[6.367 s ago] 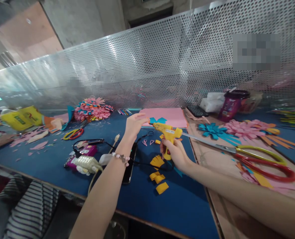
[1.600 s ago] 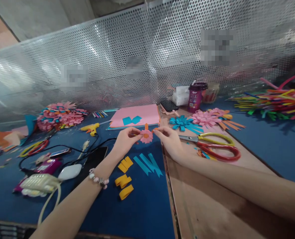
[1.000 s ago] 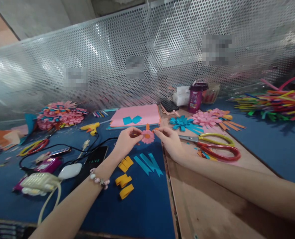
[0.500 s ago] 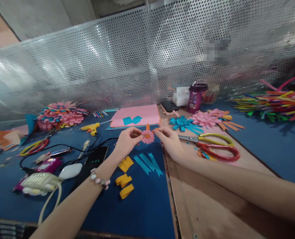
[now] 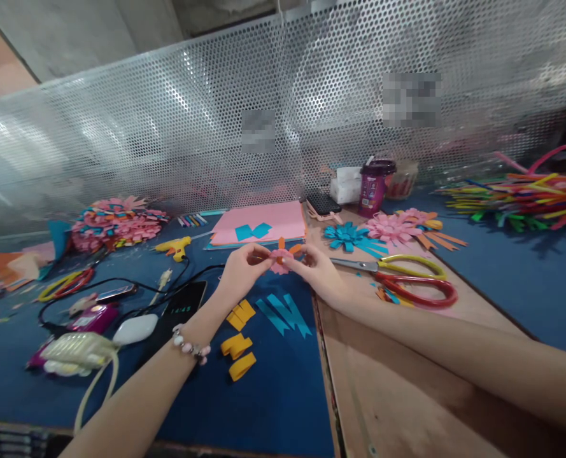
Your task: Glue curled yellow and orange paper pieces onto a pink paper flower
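Note:
Between my two hands is a small pink paper flower [image 5: 279, 268] with an orange centre. An orange paper petal [image 5: 281, 243] sticks up behind it. My left hand [image 5: 243, 270] is closed, pinching the flower's left edge. My right hand [image 5: 325, 275] is bent round its right side, thumb laid over the front near the centre. Another orange paper piece [image 5: 297, 249] shows by the right fingers, partly hidden. Below lie blue paper strips [image 5: 283, 315] with notched ends and several yellow paper loops [image 5: 242, 366].
Large scissors [image 5: 409, 283] lie right of my right hand. A yellow glue gun [image 5: 175, 247], cords and a phone [image 5: 184, 308] are on the left. Pink paper sheets [image 5: 263, 219], finished flowers [image 5: 392, 228] and a purple cup [image 5: 375, 187] stand further back, before a perforated metal panel [image 5: 191, 127].
My right thumb has moved left from the flower's edge over its front. The flower has tilted slightly, and more of the orange piece on the right shows. My left hand keeps its pinch.

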### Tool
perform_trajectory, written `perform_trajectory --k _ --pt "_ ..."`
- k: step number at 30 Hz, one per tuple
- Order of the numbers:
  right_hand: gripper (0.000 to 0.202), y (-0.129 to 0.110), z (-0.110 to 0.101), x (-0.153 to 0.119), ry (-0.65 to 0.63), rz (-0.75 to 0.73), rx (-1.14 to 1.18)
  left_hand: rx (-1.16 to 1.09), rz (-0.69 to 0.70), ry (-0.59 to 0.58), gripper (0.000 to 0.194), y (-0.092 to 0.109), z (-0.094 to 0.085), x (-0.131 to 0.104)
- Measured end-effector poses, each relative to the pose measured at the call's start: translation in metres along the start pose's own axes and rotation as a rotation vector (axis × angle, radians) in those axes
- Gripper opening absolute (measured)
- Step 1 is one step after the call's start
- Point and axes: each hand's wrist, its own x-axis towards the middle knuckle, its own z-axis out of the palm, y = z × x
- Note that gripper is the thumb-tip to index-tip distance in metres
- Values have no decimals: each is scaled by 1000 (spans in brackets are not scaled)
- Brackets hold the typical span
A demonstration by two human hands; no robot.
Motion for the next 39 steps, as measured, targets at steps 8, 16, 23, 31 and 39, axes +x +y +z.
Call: perform_trajectory --k 8,16,23,31,39 --pt "22 6 0 -1 41 -162 -123 17 58 -10 24 -1 2 -1" --pt "20 11 1 -1 47 -206 -97 18 87 -15 18 0 2 0" --pt "14 11 1 0 69 -229 -114 9 91 -1 15 1 2 1" --pt "10 1 -2 -1 43 -212 -156 33 110 -11 17 -3 2 1" --pt "13 5 -2 1 38 -226 -148 48 112 -11 16 -4 1 2"
